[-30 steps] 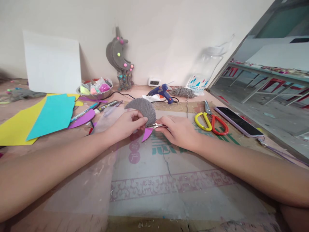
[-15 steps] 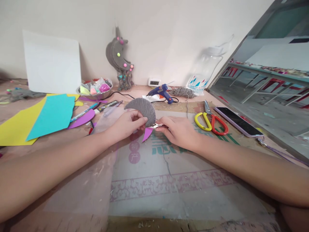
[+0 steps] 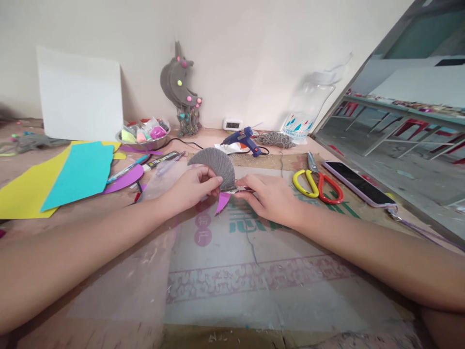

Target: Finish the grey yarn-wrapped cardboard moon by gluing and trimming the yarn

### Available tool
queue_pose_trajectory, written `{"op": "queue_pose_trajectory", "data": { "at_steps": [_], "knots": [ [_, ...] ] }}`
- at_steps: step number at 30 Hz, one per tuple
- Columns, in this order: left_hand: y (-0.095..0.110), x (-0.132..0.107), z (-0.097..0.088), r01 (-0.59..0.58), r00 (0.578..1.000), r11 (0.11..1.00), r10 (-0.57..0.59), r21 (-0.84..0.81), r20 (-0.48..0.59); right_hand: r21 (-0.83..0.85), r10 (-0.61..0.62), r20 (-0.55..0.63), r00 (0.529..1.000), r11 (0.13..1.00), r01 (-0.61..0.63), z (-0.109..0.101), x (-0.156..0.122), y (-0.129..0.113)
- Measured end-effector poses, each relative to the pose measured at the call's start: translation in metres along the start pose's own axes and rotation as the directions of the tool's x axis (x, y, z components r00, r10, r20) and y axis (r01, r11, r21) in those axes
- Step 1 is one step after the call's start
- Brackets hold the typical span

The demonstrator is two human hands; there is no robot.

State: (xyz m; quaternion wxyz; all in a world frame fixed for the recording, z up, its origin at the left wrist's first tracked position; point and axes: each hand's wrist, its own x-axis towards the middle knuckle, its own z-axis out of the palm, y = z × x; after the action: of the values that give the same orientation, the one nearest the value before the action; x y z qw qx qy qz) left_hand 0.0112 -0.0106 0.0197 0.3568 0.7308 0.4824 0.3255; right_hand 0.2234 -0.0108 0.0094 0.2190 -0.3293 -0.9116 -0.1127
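My left hand (image 3: 192,186) is closed on a crescent-shaped piece wrapped in grey yarn (image 3: 215,165), held upright over the middle of the table; its unwrapped purple tip (image 3: 221,201) points down. My right hand (image 3: 271,196) is closed on a small metal tool (image 3: 238,189) whose tip meets the crescent's lower edge. A thin grey yarn strand (image 3: 250,242) trails toward me across the clear plastic sheet (image 3: 225,281).
Yellow and red scissors (image 3: 317,184) and a phone (image 3: 358,183) lie to the right. A blue glue gun (image 3: 244,139), a yarn bundle (image 3: 274,139), a bowl of coloured bits (image 3: 145,133) and a finished grey moon ornament (image 3: 179,87) stand behind. Teal and yellow sheets (image 3: 72,174) lie left.
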Motion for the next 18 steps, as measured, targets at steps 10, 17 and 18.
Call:
{"op": "queue_pose_trajectory", "data": {
  "at_steps": [10,17,18],
  "knots": [
    [0.0011,-0.0006,-0.001,-0.007,1.0,0.998,0.007,0.056,0.004,-0.024,0.014,0.017,1.0,1.0,-0.013,0.001,0.0003,-0.0001],
    [-0.0019,0.0007,-0.0002,-0.019,1.0,0.998,0.019,0.054,-0.001,-0.024,0.022,0.062,0.998,1.0,-0.021,0.0002,0.0012,-0.0005],
    [-0.0018,0.0006,-0.0001,-0.019,1.0,0.998,0.019,0.053,0.0,-0.024,0.022,0.063,0.998,0.999,-0.02,0.0004,0.001,-0.0002]
  ]
}}
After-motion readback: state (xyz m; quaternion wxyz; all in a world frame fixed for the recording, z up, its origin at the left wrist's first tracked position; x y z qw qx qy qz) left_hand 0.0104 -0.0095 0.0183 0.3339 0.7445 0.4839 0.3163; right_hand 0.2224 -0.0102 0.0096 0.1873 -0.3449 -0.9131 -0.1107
